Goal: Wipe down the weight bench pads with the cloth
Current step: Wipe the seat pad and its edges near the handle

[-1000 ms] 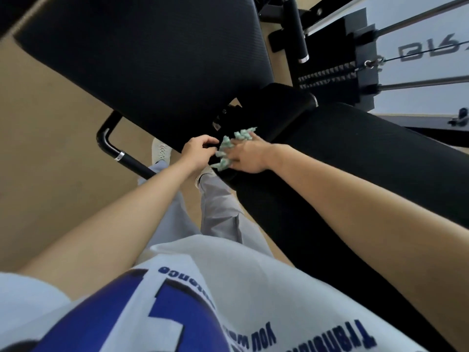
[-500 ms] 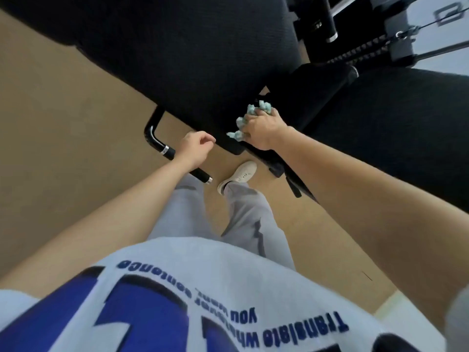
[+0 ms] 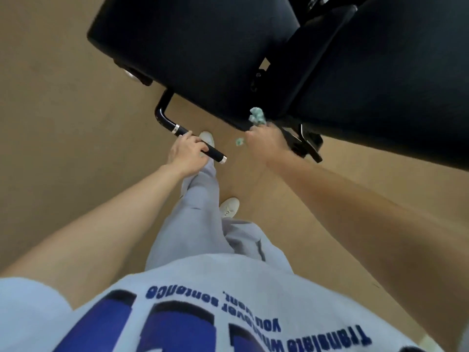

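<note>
Gripping the black handle bar [image 3: 193,139], the left hand [image 3: 186,154] sits near centre frame, fingers curled round the bar between its two silver rings. Right hand [image 3: 265,143] at about 2 o'clock from the left hand, fingers closed tight on the pale green cloth [image 3: 257,116]; a wad of it sticks out above the knuckles and touches the near edge of the black bench pad [image 3: 203,47], a smaller scrap shows at the hand's 9 o'clock side. That pad fills 12 o'clock; a second black pad [image 3: 393,85] runs off toward 2 o'clock, with a narrower black pad section [image 3: 312,54] wedged between them. Black metal bracket [image 3: 304,143] under the second pad, just at 3 o'clock of the right hand. Handle bar bends up at its far end and goes under the first pad. Tan floor [image 3: 63,123] all round. Below: grey trousers [image 3: 203,212], two white shoes [image 3: 229,207], one partly hidden behind the left hand. White T-shirt [image 3: 190,275] at 6 o'clock with big blue block print and smaller blue text, upside-down to the camera; readable words "Translate", "you", "sentence", the rest too blurred to make out. No brand mark visible on the bench.
</note>
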### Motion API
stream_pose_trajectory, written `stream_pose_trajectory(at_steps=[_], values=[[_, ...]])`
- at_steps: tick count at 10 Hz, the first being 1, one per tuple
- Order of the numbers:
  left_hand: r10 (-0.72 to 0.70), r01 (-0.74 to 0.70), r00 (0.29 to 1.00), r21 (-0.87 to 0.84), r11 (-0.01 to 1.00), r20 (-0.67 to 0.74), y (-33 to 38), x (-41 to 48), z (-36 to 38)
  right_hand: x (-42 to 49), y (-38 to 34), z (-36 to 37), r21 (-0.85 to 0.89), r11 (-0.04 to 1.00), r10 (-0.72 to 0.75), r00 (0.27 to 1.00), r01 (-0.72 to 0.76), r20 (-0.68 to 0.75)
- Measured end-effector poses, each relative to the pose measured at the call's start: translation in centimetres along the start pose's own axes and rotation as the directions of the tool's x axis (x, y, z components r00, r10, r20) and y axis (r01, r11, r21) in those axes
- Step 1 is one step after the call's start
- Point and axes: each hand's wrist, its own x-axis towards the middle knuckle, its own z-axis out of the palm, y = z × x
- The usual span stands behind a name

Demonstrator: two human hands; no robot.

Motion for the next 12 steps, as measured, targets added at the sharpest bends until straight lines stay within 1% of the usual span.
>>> stream_pose_trajectory(at_steps=[1, 2, 3, 4, 5, 6, 7, 8, 9, 10, 11, 12], values=[[0.038, -0.038, 0.999, 0.123, 0.992, 0.007, -0.1, 0.0, 0.5, -0.6, -0.9, 3.5, 0.708, 0.657, 0.415, 0.908, -0.259, -0.053], [0.083, -0.091, 0.996, 0.22, 0.971, 0.045, -0.9, 0.4, 0.6, 1.2, -0.7, 5.5, 0.933, -0.284, 0.571, 0.742, -0.222, 0.351], [0.1, -0.112, 0.993, 0.261, 0.959, 0.061, -1.2, 0.4, 0.6, 3.4, -0.4, 6.6, 0.586, -0.809, 0.395, 0.711, -0.03, 0.582], [0.125, -0.134, 0.991, 0.273, 0.952, 0.053, -1.6, 0.2, 1.1, 5.8, -0.1, 8.0, 0.817, -0.576, 0.513, 0.769, -0.021, 0.381], [0.134, -0.151, 0.988, 0.294, 0.944, 0.077, -1.9, 0.3, 0.8, 6.7, 0.2, 6.5, 0.964, -0.262, 0.64, 0.742, -0.033, 0.2], [0.125, -0.148, 0.987, 0.27, 0.951, 0.101, -1.9, 0.1, 0.6, 6.2, 0.2, 5.8, 0.996, -0.086, 0.687, 0.723, -0.024, 0.077], [0.122, -0.154, 0.984, 0.273, 0.95, 0.131, -1.9, 0.0, 0.3, 4.8, -0.5, 4.6, 0.984, -0.027, 0.724, 0.675, -0.174, 0.139], [0.116, -0.167, 0.975, 0.279, 0.946, 0.189, -2.1, 0.1, -0.3, 2.3, -0.4, 2.6, 0.966, -0.077, 0.743, 0.632, -0.245, 0.22], [0.121, -0.191, 0.962, 0.289, 0.938, 0.245, -2.1, 0.1, -1.1, -1.3, -0.2, 0.1, 0.957, -0.091, 0.761, 0.6, -0.274, 0.245], [0.092, -0.181, 0.945, 0.269, 0.946, 0.312, -1.5, 0.1, -2.3, -5.2, 0.3, -2.8, 0.955, -0.221, 0.78, 0.552, -0.199, 0.296], [0.056, -0.116, 0.936, 0.152, 0.982, 0.348, -0.1, -0.5, -4.1, -8.6, 1.8, -5.2, 0.412, -0.83, 0.552, 0.657, 0.375, 0.513], [0.012, 0.029, 0.958, -0.14, 0.99, 0.286, 2.9, -2.3, -6.5, -11.7, 1.5, -5.8, -0.384, -0.783, 0.298, 0.837, 0.49, 0.459]])
